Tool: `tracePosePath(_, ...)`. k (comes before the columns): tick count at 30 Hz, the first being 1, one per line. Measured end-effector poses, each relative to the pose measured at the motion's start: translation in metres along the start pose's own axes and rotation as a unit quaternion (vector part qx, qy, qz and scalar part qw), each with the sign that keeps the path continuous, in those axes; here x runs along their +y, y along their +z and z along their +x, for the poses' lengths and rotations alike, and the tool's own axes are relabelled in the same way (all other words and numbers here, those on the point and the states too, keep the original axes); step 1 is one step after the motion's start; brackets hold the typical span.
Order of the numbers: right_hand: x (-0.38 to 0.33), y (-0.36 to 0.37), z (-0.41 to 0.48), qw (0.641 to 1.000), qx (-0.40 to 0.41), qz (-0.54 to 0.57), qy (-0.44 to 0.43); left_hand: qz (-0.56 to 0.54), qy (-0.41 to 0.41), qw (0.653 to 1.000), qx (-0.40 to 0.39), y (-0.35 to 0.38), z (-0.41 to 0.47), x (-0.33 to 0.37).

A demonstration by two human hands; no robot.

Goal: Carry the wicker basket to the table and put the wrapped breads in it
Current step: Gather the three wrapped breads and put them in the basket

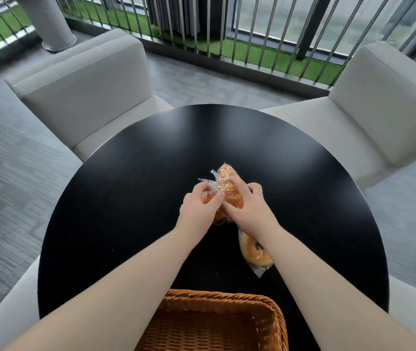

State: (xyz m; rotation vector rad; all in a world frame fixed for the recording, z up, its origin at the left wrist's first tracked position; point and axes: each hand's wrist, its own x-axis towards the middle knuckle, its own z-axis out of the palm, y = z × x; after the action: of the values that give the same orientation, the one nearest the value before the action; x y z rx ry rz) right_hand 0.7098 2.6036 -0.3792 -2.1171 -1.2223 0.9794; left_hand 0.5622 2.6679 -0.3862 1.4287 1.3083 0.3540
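Note:
A brown wicker basket (217,304) sits on the near edge of the round black table (131,173), between my forearms; nothing shows inside it. At the table's middle, my left hand (198,207) is closed on a small wrapped bread (208,197). My right hand (246,207) grips a longer orange bread in clear wrap (227,181) right beside it. The two breads touch. A ring-shaped bread in a clear bag (253,252) lies on the table under my right wrist.
Cream armchairs stand at the far left (82,79) and far right (384,102) of the table, and more cream seating flanks its near sides. A metal railing (227,29) with green turf behind it runs across the back. Grey carpet covers the floor.

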Motion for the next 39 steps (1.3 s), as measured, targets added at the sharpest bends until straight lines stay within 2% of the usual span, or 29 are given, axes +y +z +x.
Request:
tracePosePath(5,0.002,-0.009,-0.014,0.999,-0.015,-0.03,-0.025,0.059,0.003,0.998,-0.009,-0.017,-0.01,-0.006)
tracePosePath(6,0.004,-0.015,-0.019,0.999,0.009,-0.039,-0.037,0.081,0.007,0.997,0.003,-0.022,-0.01,-0.006)
tracePosePath(8,0.013,-0.03,-0.034,0.992,0.105,-0.057,-0.048,0.113,0.009,0.992,0.052,-0.034,-0.006,-0.002)
tracePosePath(10,0.028,-0.045,-0.058,0.979,0.198,-0.04,-0.002,0.114,0.017,0.989,0.096,-0.045,0.001,0.005)
tracePosePath(11,0.036,-0.049,-0.071,0.977,0.21,-0.016,0.041,0.11,0.031,0.988,0.106,-0.049,0.005,0.009)
tracePosePath(12,0.044,-0.051,-0.083,0.977,0.194,0.008,0.09,0.114,0.048,0.987,0.103,-0.052,0.01,0.012)
tracePosePath(14,0.054,-0.046,-0.107,0.979,0.112,0.036,0.168,0.142,0.091,0.983,0.069,-0.05,0.019,0.016)
tracePosePath(16,0.056,-0.033,-0.126,0.979,0.031,0.047,0.196,0.173,0.131,0.976,0.018,-0.043,0.024,0.019)
tracePosePath(18,0.05,-0.018,-0.136,0.981,-0.007,0.038,0.19,0.206,0.155,0.966,-0.03,-0.034,0.027,0.019)
tracePosePath(21,0.041,-0.006,-0.128,0.982,0.002,0.05,0.184,0.276,0.17,0.943,-0.084,-0.024,0.029,0.014)
tracePosePath(24,0.032,-0.004,-0.102,0.981,0.018,0.071,0.179,0.319,0.177,0.927,-0.089,-0.017,0.024,0.005)
tracePosePath(30,0.011,0.002,-0.067,0.993,-0.005,0.002,0.122,0.238,0.144,0.96,-0.037,-0.007,0.004,-0.012)
tracePosePath(33,0.004,0.012,-0.061,0.991,-0.036,-0.068,0.107,0.19,0.131,0.973,-0.015,-0.001,-0.003,-0.016)
tracePosePath(36,-0.001,0.018,-0.059,0.988,-0.051,-0.109,0.094,0.176,0.111,0.978,-0.012,0.003,-0.007,-0.015)
tracePosePath(39,0.001,0.015,-0.061,0.99,-0.05,-0.103,0.087,0.183,0.112,0.976,-0.032,-0.002,-0.007,-0.015)
